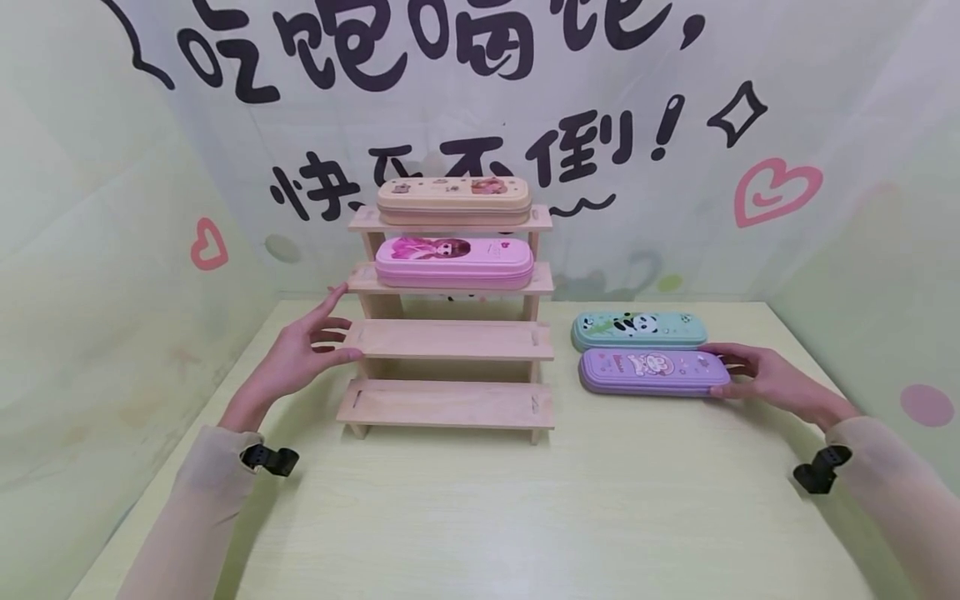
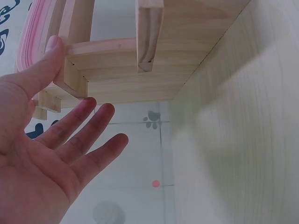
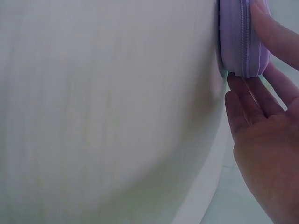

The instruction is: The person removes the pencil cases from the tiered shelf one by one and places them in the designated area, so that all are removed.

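Observation:
At the left end of a four-step wooden rack (image 1: pixel 450 339), my left hand (image 1: pixel 303 354) touches the step ends. In the left wrist view, the thumb of that hand (image 2: pixel 42 158) lies against the wood (image 2: pixel 72 77), while the other fingers reach out fairly straight. My right hand (image 1: pixel 772 379) pinches the right end of a purple zipped pencil case (image 1: pixel 652 371), which lies on the table. The right wrist view shows the thumb on one face of the purple case (image 3: pixel 240 42) and fingers at its other side, partly hidden. Directly behind it lies a mint panda pencil case (image 1: pixel 637 327).
A cream pencil case (image 1: pixel 453 200) rests on the rack's top step, and a pink one (image 1: pixel 457 262) on the step below. The lower two steps are bare wood. Behind the table (image 1: pixel 525 517) hangs a printed cloth (image 1: pixel 637 200), with more cloth at both sides.

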`<action>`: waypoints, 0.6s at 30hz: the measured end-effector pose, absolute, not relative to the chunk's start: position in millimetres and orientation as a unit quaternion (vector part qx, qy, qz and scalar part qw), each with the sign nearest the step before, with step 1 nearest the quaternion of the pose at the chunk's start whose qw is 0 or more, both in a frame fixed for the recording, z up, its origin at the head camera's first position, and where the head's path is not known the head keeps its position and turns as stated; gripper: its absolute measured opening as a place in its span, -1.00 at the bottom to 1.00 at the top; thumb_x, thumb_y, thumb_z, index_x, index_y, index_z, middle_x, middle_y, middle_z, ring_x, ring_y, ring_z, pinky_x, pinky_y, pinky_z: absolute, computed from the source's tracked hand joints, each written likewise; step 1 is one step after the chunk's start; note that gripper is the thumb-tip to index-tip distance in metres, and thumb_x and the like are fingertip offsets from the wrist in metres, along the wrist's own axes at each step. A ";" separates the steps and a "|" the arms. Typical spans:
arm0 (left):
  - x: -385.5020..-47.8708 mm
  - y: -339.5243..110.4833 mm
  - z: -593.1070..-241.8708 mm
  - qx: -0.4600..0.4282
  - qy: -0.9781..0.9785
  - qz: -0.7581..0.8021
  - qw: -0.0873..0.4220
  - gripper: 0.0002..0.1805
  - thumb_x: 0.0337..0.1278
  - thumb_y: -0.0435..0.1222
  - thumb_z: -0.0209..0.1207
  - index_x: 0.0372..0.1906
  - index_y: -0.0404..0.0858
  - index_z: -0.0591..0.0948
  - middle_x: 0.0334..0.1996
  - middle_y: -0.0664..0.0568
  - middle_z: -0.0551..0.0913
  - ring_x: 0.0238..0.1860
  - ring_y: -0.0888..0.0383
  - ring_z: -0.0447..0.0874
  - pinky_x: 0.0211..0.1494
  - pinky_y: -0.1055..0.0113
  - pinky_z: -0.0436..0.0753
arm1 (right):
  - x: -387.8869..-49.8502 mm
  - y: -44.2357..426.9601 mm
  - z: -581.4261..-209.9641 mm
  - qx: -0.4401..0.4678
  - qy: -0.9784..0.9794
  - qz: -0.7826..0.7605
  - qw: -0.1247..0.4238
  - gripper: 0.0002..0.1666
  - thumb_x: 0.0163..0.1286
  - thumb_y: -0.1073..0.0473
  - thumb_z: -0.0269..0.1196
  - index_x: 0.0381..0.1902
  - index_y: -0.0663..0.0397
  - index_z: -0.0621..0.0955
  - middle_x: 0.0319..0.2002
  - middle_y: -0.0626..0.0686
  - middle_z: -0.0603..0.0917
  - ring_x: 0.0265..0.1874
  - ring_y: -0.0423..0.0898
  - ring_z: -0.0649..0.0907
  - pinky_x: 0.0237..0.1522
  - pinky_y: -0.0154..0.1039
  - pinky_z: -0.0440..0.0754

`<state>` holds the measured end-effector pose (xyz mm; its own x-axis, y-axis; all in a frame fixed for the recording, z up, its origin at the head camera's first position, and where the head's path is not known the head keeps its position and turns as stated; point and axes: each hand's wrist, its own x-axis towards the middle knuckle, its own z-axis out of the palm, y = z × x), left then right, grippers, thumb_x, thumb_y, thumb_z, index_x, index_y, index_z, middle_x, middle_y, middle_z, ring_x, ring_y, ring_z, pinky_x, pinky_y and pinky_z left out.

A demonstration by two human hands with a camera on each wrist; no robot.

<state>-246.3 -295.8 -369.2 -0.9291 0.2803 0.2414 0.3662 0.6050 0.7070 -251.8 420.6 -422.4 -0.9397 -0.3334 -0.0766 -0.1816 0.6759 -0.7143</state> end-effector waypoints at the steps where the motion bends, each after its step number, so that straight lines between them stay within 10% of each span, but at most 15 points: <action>1: -246.1 -295.9 -369.2 -0.180 -0.894 -0.407 0.053 0.17 0.23 -0.20 0.51 0.72 0.31 -0.02 0.35 -0.29 0.55 0.30 -0.20 0.60 0.29 -0.04 0.64 | -251.8 420.2 -421.8 -0.139 0.911 -0.375 0.101 -0.07 0.38 0.13 0.50 0.57 0.27 0.35 0.40 0.38 0.46 0.21 0.01 0.57 0.05 -0.54 0.54; 7: -245.9 -296.1 -368.9 -0.181 -0.892 -0.411 0.053 0.16 0.23 -0.21 0.51 0.71 0.31 -0.01 0.37 -0.28 0.53 0.30 -0.20 0.60 0.29 -0.07 0.63 | -250.9 420.0 -420.4 -0.135 0.913 -0.370 0.105 -0.08 0.39 0.13 0.49 0.58 0.25 0.35 0.41 0.36 0.44 0.27 0.22 0.53 0.05 -0.54 0.54; 18: -246.6 -296.7 -368.6 -0.182 -0.891 -0.413 0.051 0.16 0.24 -0.20 0.50 0.71 0.31 -0.01 0.35 -0.32 0.54 0.29 -0.23 0.60 0.28 -0.19 0.62 | -253.0 421.9 -422.0 -0.139 0.911 -0.373 0.106 -0.08 0.40 0.15 0.48 0.59 0.26 0.34 0.42 0.37 0.43 0.11 -0.38 0.52 0.06 -0.55 0.54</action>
<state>-246.6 -296.7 -368.6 -0.9286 0.2820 0.2413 0.3664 0.5934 0.7167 -253.0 421.9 -422.0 -0.9390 -0.3321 -0.0895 -0.1739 0.6829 -0.7095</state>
